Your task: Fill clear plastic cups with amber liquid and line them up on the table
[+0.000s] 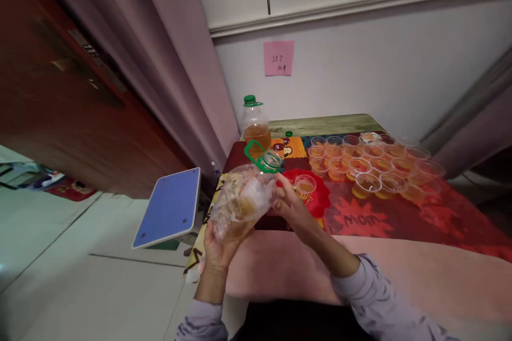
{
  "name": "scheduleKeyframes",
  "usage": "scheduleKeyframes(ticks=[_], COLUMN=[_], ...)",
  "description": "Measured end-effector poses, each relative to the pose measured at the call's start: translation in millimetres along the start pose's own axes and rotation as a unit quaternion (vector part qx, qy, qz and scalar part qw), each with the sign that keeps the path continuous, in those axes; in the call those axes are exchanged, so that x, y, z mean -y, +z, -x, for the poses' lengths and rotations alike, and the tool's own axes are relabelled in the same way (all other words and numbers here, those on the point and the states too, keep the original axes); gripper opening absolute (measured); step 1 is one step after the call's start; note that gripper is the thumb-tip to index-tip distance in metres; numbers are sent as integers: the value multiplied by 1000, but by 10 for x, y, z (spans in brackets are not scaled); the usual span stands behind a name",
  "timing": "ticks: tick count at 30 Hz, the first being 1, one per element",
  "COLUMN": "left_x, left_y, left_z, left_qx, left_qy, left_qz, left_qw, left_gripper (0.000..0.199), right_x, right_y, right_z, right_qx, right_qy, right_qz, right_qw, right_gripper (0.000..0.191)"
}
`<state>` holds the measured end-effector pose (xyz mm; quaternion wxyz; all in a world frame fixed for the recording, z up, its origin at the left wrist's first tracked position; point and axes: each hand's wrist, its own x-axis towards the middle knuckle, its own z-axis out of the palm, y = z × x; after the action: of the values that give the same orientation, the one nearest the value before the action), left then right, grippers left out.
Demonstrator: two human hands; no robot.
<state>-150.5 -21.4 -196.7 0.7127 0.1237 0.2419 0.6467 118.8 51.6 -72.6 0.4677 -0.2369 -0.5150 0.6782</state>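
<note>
A large clear plastic bottle (240,202) with some amber liquid in it is tilted over the table's left part, its open neck with a green ring handle pointing up and right. My left hand (220,248) is wrapped round the bottle's lower end. Near the neck, the fingers of my right hand (290,205) press against the bottle's side. Just beyond that hand, a clear cup (306,185) stands on a red scalloped plate (322,201). Several clear cups holding amber liquid (368,184) stand close together on the table's right side.
A second bottle (257,130) with a green cap stands at the back left, and a loose green cap (288,134) lies near it. The patterned red tablecloth (360,218) covers the table. A blue-topped stool (170,205) is at the left, beside a purple curtain (176,53).
</note>
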Motion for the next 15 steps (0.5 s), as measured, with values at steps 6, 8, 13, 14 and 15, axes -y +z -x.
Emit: scheduleKeyframes(ticks=[6,8,13,14,15], left_x=[-8,-9,-14,-15,-15], left_y=[190,287,384,363,332], left_z=[33,32,10,2,-8], left_qx=[-52,-97,-108,-97,-87], left_qy=[26,31,17,14,14], left_qz=[24,13,-32,-38,-41], left_qw=[998,995,993,994,995], left_gripper=[64,63,77,81,85], right_x=[127,230,270,239,206], right_y=[-558,-826,-1147,-1137,-1112], right_z=[106,80,-68,-97,-124], right_qx=[-185,-220,-158,-142,-130], right_qy=[-66,-94,0,24,43], right_qz=[305,454,661,682,698], right_qw=[932,859,734,717,703], right_gripper=[66,61,78,81,82])
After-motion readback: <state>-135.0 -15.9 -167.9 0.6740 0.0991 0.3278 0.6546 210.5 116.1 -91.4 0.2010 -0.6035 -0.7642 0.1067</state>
